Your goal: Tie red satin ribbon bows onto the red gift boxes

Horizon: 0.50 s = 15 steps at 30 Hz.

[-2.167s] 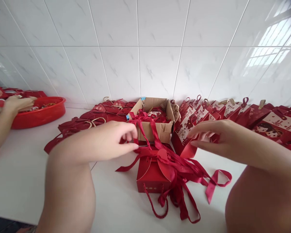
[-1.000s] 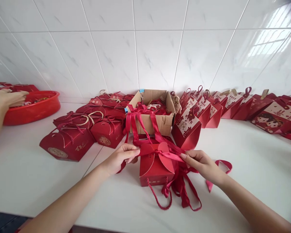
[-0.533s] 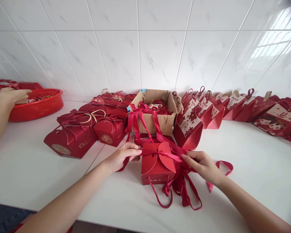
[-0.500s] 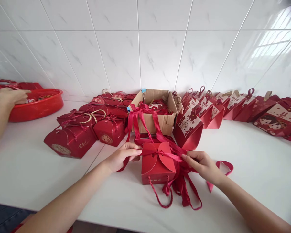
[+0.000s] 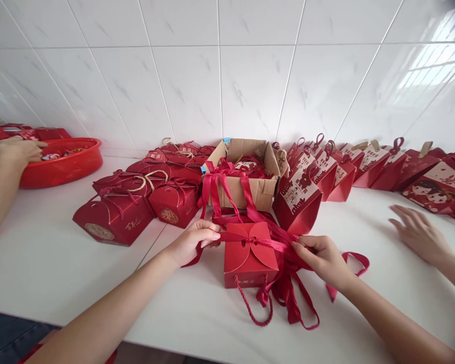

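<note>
Mostly both hands [image 5: 191,242] [image 5: 324,255] pinched on ribbon [image 5: 267,243] across red box [image 5: 250,260]; fingertips hidden.

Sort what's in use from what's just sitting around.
In use: left hand, right hand, red ribbon, small red box.
Lying about: cardboard box, finished red boxes, gift bags, red basin, spare ribbons.

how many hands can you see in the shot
4. The person's left hand and right hand pinch a red ribbon across the red box. Other people's hands: far left, far right.
</note>
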Motion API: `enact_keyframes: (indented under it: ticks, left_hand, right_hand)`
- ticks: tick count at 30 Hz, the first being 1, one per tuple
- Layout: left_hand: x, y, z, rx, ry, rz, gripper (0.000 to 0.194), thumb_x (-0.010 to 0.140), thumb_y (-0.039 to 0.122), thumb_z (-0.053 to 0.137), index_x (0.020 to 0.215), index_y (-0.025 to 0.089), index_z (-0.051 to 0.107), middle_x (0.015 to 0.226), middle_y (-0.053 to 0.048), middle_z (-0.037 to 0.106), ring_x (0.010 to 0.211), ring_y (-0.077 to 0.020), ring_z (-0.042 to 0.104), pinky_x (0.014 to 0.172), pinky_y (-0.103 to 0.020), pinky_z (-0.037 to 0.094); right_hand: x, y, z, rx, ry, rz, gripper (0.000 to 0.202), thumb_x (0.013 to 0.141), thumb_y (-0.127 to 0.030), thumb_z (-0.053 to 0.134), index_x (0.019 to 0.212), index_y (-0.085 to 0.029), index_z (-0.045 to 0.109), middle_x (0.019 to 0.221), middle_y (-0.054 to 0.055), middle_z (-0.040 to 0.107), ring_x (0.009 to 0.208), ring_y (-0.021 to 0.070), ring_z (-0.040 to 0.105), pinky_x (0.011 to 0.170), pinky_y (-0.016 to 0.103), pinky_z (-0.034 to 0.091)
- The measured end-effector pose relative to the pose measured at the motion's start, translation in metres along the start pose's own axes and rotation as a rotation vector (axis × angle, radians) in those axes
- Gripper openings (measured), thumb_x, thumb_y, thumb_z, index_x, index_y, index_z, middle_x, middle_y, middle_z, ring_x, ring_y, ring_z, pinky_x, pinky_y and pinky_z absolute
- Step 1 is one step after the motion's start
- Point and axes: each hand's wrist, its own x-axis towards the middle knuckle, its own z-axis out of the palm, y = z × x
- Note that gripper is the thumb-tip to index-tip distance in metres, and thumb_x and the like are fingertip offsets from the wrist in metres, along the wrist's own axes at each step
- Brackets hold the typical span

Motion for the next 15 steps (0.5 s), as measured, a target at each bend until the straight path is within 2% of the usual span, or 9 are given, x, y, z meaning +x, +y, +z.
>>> enact_keyframes:
  ticks: [7, 12, 15]
  left_hand:
    - [0.000, 0.003, -0.009, 0.055, 0.006, 0.062, 0.037, 0.058, 0.016, 0.055, 0.039, 0.015, 0.024, 0.044, 0.005, 0.023, 0.051, -0.0085, 0.028, 0.054, -0.027, 0.022]
    - [-0.001, 0.006, -0.014, 0.095, -0.083, 0.087, 0.036, 0.055, 0.017, 0.057, 0.039, 0.016, 0.025, 0.046, 0.005, 0.022, 0.050, -0.0084, 0.022, 0.053, -0.028, 0.017]
    - [-0.001, 0.005, -0.020, 0.153, -0.151, 0.057, 0.035, 0.061, 0.019, 0.059, 0.039, 0.017, 0.031, 0.046, 0.005, 0.025, 0.050, -0.0089, 0.025, 0.052, -0.028, 0.016]
  right_hand:
    - [0.001, 0.003, -0.012, -0.063, 0.010, -0.052, 0.050, 0.088, -0.049, 0.045, 0.054, -0.019, 0.023, 0.053, -0.003, 0.022, 0.052, 0.0086, 0.019, 0.047, 0.026, 0.019]
    - [0.002, 0.004, -0.025, -0.151, 0.031, -0.122, 0.051, 0.091, -0.049, 0.042, 0.055, -0.019, 0.023, 0.053, -0.003, 0.022, 0.052, 0.0093, 0.019, 0.048, 0.027, 0.019]
    - [0.003, 0.008, -0.027, -0.209, 0.029, -0.121, 0.051, 0.092, -0.049, 0.040, 0.055, -0.019, 0.022, 0.053, -0.003, 0.022, 0.052, 0.0096, 0.018, 0.048, 0.027, 0.018]
